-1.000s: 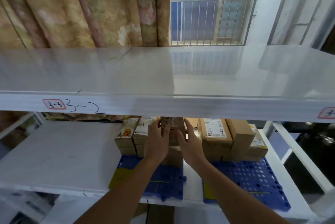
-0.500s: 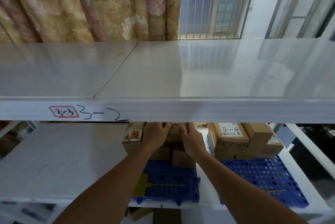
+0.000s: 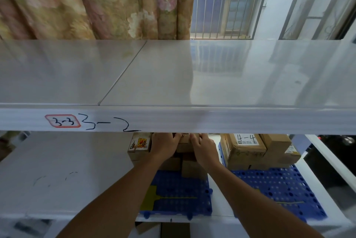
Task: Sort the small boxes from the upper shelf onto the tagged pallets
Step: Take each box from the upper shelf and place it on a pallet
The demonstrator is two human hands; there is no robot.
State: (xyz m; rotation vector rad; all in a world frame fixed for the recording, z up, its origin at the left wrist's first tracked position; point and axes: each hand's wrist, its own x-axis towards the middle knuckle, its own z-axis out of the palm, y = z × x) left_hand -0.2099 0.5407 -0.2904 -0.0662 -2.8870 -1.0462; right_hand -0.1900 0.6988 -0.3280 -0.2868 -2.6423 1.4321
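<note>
Upper shelf (image 3: pixel 173 75) bare. Both hands, left (image 3: pixel 165 144) and right (image 3: pixel 204 147), grip small box (image 3: pixel 184 144) atop stack on left pallet (image 3: pixel 181 197). Nearly finished.

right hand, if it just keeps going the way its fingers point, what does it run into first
The right hand already rests against the small box on top of the left stack, fingers pointing up and away under the upper shelf's front edge. Pushed on, it meets that box first; what lies behind is hidden.

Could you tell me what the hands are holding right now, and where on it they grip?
Both hold one small box atop the stack: left hand on its left side, right hand on its right.
</note>
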